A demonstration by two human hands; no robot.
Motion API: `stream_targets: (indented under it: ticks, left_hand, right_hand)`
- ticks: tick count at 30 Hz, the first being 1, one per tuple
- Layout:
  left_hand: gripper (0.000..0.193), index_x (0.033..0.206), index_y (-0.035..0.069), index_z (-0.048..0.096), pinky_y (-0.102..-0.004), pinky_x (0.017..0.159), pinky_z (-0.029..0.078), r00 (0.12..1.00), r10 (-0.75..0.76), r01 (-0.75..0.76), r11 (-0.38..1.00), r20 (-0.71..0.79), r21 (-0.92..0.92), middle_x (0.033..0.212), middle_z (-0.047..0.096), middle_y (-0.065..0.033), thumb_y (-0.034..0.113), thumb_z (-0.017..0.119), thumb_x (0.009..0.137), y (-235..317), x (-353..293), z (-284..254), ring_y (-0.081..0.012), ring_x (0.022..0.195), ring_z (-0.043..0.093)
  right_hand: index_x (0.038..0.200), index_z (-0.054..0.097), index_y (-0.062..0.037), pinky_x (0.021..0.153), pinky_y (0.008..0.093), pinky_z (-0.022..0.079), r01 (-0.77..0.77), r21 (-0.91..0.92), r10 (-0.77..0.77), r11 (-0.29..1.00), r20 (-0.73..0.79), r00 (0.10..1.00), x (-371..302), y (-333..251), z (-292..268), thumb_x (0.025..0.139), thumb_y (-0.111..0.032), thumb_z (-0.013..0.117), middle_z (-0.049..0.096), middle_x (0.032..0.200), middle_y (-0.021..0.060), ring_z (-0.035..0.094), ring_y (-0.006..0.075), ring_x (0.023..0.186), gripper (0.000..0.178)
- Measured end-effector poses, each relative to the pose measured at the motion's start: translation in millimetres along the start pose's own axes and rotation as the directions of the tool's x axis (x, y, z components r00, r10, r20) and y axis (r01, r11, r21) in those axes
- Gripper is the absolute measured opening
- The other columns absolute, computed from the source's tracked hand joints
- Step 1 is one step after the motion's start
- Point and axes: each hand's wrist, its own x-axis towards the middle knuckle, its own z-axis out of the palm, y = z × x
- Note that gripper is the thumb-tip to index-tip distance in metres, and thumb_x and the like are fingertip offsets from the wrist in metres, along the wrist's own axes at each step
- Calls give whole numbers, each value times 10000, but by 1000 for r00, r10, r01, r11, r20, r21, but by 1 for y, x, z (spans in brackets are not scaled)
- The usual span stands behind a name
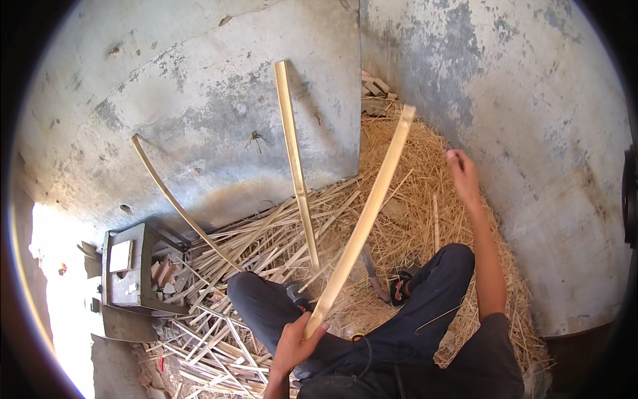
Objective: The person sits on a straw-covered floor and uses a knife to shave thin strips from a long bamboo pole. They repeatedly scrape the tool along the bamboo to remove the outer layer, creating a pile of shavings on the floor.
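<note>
My left hand (297, 346), low in the middle, is closed round the near end of a long split bamboo strip (365, 223). The strip slants up and away to the right, its far end in the air. Out to the right, my right hand (464, 174) is raised near the wall, its fingers closed together. A small dark bit shows at those fingertips, too little to name. Between my feet stands a dark curved piece (372, 272), blade-like in shape. Another bamboo strip (292, 146) rises against the far wall, and a thinner bent strip (178, 206) is left of it.
Thin split strips (219, 352) lie heaped at the left. Shavings (425, 159) cover the floor ahead and to the right. A worn wooden box (136, 269) with broken pieces inside stands at the left, by a bright opening. Plastered walls (545, 133) close in ahead and right.
</note>
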Motion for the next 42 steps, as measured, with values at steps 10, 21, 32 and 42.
stream_targets:
  ticks: [10,21,32,42]
  left_hand:
    - [315,1066,-42,622,-404,571,441,967,223,-228,973,-126,-25,670,589,-183,253,730,1041,66,52,14,-297,557,548]
    - [382,1282,-34,645,-397,686,475,994,113,-104,951,14,-292,810,664,-155,287,661,1075,68,64,21,-217,705,582]
    - [416,1287,-43,641,-395,681,469,994,111,-112,957,-21,-267,753,636,-153,316,634,1077,58,54,26,-223,676,573]
    - [394,1261,-31,651,-377,706,489,996,36,-13,966,86,-259,801,657,-134,322,616,1091,32,16,23,-195,731,598]
  right_hand:
    - [1062,765,-32,634,377,591,397,206,-430,894,151,890,-171,-125,35,970,-356,784,762,907,132,762,290,737,337]
    - [995,760,-51,525,355,519,532,123,-546,838,185,817,-188,-136,37,957,-430,782,714,788,97,686,253,600,382]
    - [1024,793,-103,552,350,549,495,47,-496,868,152,855,-174,-138,27,932,-384,813,739,812,59,724,232,646,296]
    - [1049,790,-30,593,356,527,356,-2,-356,934,25,934,-95,-97,10,995,-449,750,752,815,124,710,254,641,424]
